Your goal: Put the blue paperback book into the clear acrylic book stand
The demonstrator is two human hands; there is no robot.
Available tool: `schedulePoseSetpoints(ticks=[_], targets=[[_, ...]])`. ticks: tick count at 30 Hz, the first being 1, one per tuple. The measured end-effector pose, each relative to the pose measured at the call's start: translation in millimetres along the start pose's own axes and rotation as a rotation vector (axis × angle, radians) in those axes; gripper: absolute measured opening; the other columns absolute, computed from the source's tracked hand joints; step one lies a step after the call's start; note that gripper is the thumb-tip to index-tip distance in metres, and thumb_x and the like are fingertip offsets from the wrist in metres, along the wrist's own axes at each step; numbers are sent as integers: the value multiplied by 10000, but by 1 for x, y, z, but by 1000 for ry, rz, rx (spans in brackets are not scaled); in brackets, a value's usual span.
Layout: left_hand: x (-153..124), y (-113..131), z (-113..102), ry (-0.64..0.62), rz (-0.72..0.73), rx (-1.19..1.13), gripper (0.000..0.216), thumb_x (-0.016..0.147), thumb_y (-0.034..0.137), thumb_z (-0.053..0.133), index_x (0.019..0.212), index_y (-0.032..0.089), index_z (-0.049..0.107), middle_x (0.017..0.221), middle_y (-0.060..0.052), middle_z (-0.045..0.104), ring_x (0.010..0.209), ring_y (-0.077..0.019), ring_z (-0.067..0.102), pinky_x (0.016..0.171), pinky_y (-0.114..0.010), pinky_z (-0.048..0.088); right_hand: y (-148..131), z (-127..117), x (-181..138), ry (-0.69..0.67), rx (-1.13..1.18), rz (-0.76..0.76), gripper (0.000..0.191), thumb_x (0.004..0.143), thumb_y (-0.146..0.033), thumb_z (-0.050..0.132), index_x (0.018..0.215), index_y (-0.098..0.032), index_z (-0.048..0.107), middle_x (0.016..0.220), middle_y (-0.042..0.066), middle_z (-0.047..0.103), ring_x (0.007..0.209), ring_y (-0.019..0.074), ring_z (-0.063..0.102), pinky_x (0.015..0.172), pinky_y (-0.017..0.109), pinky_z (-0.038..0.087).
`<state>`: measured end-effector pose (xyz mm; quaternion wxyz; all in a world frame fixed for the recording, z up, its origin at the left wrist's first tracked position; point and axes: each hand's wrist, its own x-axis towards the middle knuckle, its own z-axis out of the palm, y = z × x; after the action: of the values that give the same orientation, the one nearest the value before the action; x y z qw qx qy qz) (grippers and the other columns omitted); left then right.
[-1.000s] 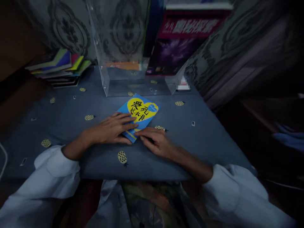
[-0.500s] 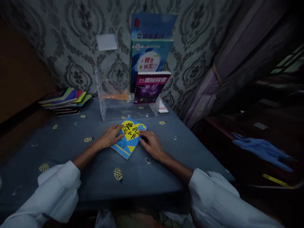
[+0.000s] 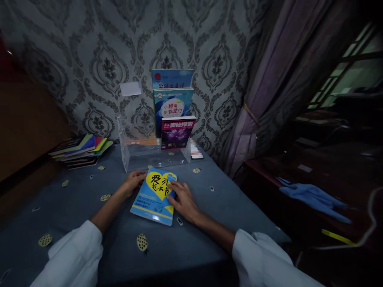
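Observation:
A blue book (image 3: pixel 157 201) with a yellow heart on its cover lies between my hands over the table, its title side up. My left hand (image 3: pixel 133 184) is at the book's left edge, its fingertips partly hidden at the upper corner. On the other side, my right hand (image 3: pixel 184 200) grips the right edge, with fingers and thumb over the cover. Whether the book rests fully on the cloth is hard to tell. Just behind it stands a clear acrylic book stand (image 3: pixel 149 159). A purple-covered book (image 3: pixel 178 134) leans in its right part, in front of taller blue books (image 3: pixel 172 105).
A loose pile of thin books (image 3: pixel 82 149) is at the table's back left. A white card (image 3: pixel 130 88) tops the stand's left side. To the right hang a tied curtain (image 3: pixel 248 115) and, lower, a blue cloth-like item (image 3: pixel 311 197). The tablecloth (image 3: pixel 209 235) has pineapple prints.
The book has turned slightly and its near edge has come toward me. My left hand has slid off the cover to its left edge. The head view has tilted up.

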<state>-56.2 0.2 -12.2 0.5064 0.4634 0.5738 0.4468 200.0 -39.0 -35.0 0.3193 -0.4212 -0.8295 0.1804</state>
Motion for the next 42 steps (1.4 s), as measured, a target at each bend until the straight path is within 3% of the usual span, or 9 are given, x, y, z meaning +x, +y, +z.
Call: schedulePoseSetpoints(ticks=[5,9,13,16,22,29,33,38,42], targets=[[-16,5,13,-138,-101,-196,246,752,267,782,910,97,700,824,-143,775,707,-257,760,663,-341,622,12,2,3,39,186,44,510,842,-299,669,1342,-210,612,1425,149,572,1319,312,530,1104,532,415],[-31,20,14,-161,-63,-274,266,768,226,792,993,109,712,862,-121,791,726,-241,770,673,-315,629,20,0,10,71,535,256,792,690,-410,825,1402,-216,538,1310,142,636,1053,291,667,937,490,543],[-45,46,18,-213,67,-347,437,739,296,856,1104,115,698,979,-132,791,796,-258,776,699,-327,637,16,-16,22,-133,883,300,678,684,-629,796,1158,-164,660,990,114,760,850,277,731,781,450,597],[-49,62,26,-221,207,-366,527,746,366,861,1183,132,680,1044,-132,783,878,-279,773,760,-345,636,10,-38,33,-135,952,251,575,739,-641,758,1089,-192,682,942,80,777,785,247,743,731,413,609],[-39,67,34,-240,462,-280,533,825,437,794,1263,165,659,1156,-114,754,1116,-307,704,971,-396,571,17,-68,46,45,803,68,376,818,-515,743,1021,-199,714,968,61,772,895,255,729,768,384,604],[-32,56,26,-315,318,-65,611,820,394,794,1371,232,587,1235,-92,714,1170,-317,662,969,-399,566,30,-61,43,17,778,63,289,897,-476,660,961,-195,669,930,46,749,813,212,702,720,339,572],[-25,59,20,-368,254,35,607,823,335,786,1384,251,569,1236,-93,710,1150,-321,663,916,-386,578,33,-65,52,-71,781,88,319,895,-498,643,990,-194,661,873,36,740,667,169,660,558,276,523],[-10,78,23,-348,363,156,544,829,278,767,1344,221,603,1272,-92,694,1168,-329,651,941,-383,560,52,-73,74,-57,731,44,385,879,-539,650,1015,-180,670,901,60,752,653,170,659,492,256,493],[9,108,36,-263,435,213,544,792,254,783,1308,209,616,1210,-91,717,1180,-341,639,959,-403,553,66,-97,103,21,631,-46,422,858,-571,676,1046,-193,679,956,71,760,774,219,705,588,317,578]])
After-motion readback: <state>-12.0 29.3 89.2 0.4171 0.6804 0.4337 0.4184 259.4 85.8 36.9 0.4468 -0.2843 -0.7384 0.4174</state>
